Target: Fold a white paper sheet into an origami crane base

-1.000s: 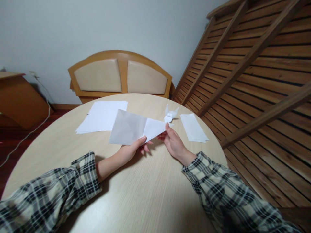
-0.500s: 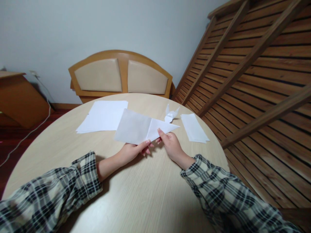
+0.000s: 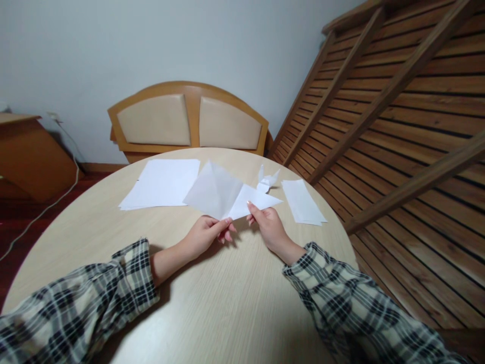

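The left hand (image 3: 206, 233) pinched the lower edge of a thin white sheet of paper, partly folded and creased (image 3: 215, 191), its thumb on top near the line where the sheet's two parts met. The other left fingers were curled, tips showing just below that edge. The right hand (image 3: 271, 228) gripped the same sheet to the right of the left fingertips, thumb pressed on the upper face and the rest bent underneath, largely hidden. The sheet thus spanned both sets of fingers: a greyer, four-sided part spread up and left of the left thumb, while a brighter, triangular part tapered to a point just beyond the right thumb.

Left of the left fingers and farther off lay a loose stack of flat white paper sheets (image 3: 161, 183); the held sheet's corner reached its right edge in view, though whether they touched could not be told. Just beyond the right fingertips stood a small folded white paper figure with two raised points (image 3: 265, 183). To the right of the right fingers, near the sheet's tip, lay a few narrow white paper strips (image 3: 303, 202), slightly fanned. Under all of it, and below the fingers, was a round pale wood-grain table (image 3: 235, 303). Both wrists came out of black-and-cream plaid sleeves (image 3: 125, 280).
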Available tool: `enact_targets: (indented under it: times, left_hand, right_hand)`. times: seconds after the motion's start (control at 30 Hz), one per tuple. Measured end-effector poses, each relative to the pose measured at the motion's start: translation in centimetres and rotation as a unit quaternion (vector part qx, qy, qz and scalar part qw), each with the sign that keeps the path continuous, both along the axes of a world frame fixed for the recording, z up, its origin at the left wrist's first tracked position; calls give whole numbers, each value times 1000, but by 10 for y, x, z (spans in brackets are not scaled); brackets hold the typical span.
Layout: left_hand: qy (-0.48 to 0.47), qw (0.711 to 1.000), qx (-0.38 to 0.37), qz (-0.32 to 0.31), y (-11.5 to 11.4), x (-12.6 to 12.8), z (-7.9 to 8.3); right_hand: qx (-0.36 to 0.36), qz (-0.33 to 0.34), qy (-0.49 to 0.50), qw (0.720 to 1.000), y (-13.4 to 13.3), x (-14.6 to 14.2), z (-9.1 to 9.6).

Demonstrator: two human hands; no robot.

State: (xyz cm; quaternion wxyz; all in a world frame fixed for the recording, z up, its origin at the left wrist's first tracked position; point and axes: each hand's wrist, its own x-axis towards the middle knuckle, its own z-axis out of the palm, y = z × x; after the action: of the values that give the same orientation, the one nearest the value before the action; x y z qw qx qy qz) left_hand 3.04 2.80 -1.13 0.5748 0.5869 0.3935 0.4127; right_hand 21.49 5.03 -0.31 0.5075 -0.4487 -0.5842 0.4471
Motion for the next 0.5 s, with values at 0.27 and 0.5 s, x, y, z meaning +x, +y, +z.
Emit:
enact_targets:
  times: [0.27,0.5]
  left_hand:
    - [119,970,177,117,1,-6,5]
    - [396,821,399,100,-2,-7,12]
  right_hand:
    - [34,-93,-27,995,6,4,-4]
    - [64,-59,-66,994,-6,-4,4]
